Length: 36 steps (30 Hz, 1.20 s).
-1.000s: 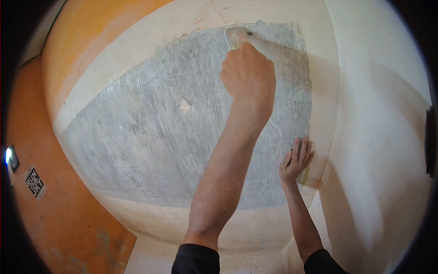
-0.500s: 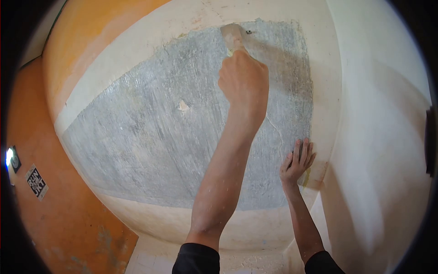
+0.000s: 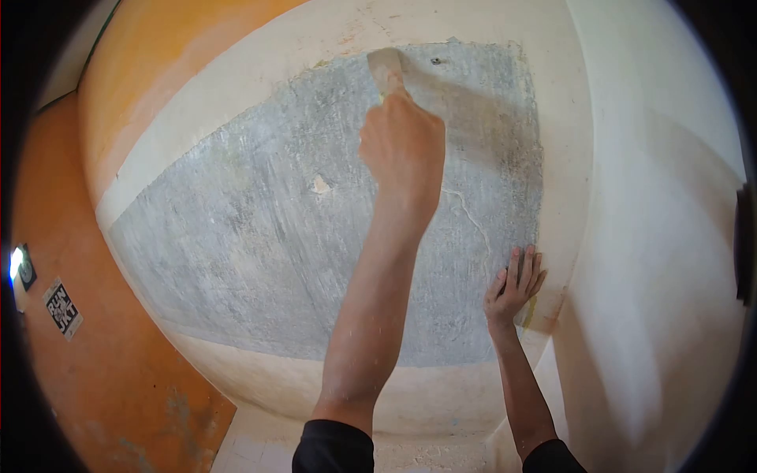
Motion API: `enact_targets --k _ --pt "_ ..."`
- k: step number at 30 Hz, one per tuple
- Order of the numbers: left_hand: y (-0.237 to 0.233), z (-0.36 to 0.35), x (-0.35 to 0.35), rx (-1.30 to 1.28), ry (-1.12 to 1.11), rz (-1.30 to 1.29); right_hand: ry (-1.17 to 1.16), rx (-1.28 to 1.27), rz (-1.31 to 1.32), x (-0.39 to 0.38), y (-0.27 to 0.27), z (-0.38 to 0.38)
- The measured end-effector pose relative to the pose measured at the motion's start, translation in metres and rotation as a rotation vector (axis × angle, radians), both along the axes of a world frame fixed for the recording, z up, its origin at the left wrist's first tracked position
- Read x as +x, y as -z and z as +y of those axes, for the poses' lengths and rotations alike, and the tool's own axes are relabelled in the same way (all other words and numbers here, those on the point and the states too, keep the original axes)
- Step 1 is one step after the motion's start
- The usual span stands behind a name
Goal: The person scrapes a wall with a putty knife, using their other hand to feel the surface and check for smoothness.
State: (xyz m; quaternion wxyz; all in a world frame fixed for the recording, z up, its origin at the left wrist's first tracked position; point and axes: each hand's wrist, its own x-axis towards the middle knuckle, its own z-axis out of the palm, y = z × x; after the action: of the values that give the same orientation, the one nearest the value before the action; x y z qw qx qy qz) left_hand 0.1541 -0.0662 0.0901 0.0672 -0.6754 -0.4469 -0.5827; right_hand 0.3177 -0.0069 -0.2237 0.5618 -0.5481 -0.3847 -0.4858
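My left hand (image 3: 402, 146) is closed around the handle of a scraper (image 3: 386, 67), a wide flat blade pointing upward. Its blade rests against the wall at the upper edge of a rough grey patch (image 3: 260, 236). The hand hides most of the handle. Lower and to the right, my right hand (image 3: 514, 292) lies against the wall with fingers apart and pointing up, at the patch's right edge. It holds nothing that I can see.
Cream-coloured paint (image 3: 441, 394) borders the grey patch. A small pale chip (image 3: 320, 185) and a thin crack (image 3: 473, 217) mark the patch, and a small dark spot (image 3: 436, 61) sits near its top. An orange wall (image 3: 102, 331) with a sticker (image 3: 62, 309) stands left; a white wall (image 3: 654, 236) stands right.
My left hand and the scraper have moved left and slightly down along the patch's upper edge. The right hand stays in place against the wall.
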Motion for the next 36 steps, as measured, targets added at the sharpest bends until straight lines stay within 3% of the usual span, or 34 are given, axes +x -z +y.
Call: enact_targets --k 9,15,18,21,23,26,29,31,33,34,36 --pt "-0.012 0.016 -0.063 0.131 -0.04 -0.138 0.01 0.041 -0.016 0.002 0.001 0.004" --pt "-0.005 0.02 -0.112 -0.007 -0.098 -0.054 0.02 -0.002 -0.003 0.001 0.002 0.002" --pt "-0.008 0.038 -0.132 0.067 -0.109 -0.1 0.04 -0.072 0.012 -0.01 -0.003 -0.007" --pt "-0.001 0.04 -0.158 0.132 -0.115 -0.019 -0.108 -0.149 0.159 -0.043 -0.009 -0.029" --pt "0.007 0.053 -0.179 0.05 -0.051 -0.096 -0.357 -0.266 0.168 -0.072 0.001 -0.041" --pt "-0.008 0.052 -0.195 0.095 -0.017 -0.033 -0.394 -0.386 0.228 -0.112 0.018 -0.024" --pt "0.007 0.059 -0.206 0.098 -0.053 0.015 -0.361 -0.436 0.312 -0.139 0.028 -0.005" --pt "-0.001 0.078 -0.208 0.251 -0.077 0.029 -0.346 -0.469 0.309 -0.141 0.041 0.012" --pt "-0.033 0.071 -0.211 0.139 -0.009 -0.01 -0.318 -0.537 0.287 -0.141 0.051 0.01" --pt "-0.037 0.048 -0.214 -0.036 0.011 0.012 -0.331 -0.562 0.286 -0.137 0.05 0.01" --pt "0.004 0.059 -0.207 0.082 -0.008 0.032 -0.358 -0.599 0.299 -0.138 0.053 0.009"
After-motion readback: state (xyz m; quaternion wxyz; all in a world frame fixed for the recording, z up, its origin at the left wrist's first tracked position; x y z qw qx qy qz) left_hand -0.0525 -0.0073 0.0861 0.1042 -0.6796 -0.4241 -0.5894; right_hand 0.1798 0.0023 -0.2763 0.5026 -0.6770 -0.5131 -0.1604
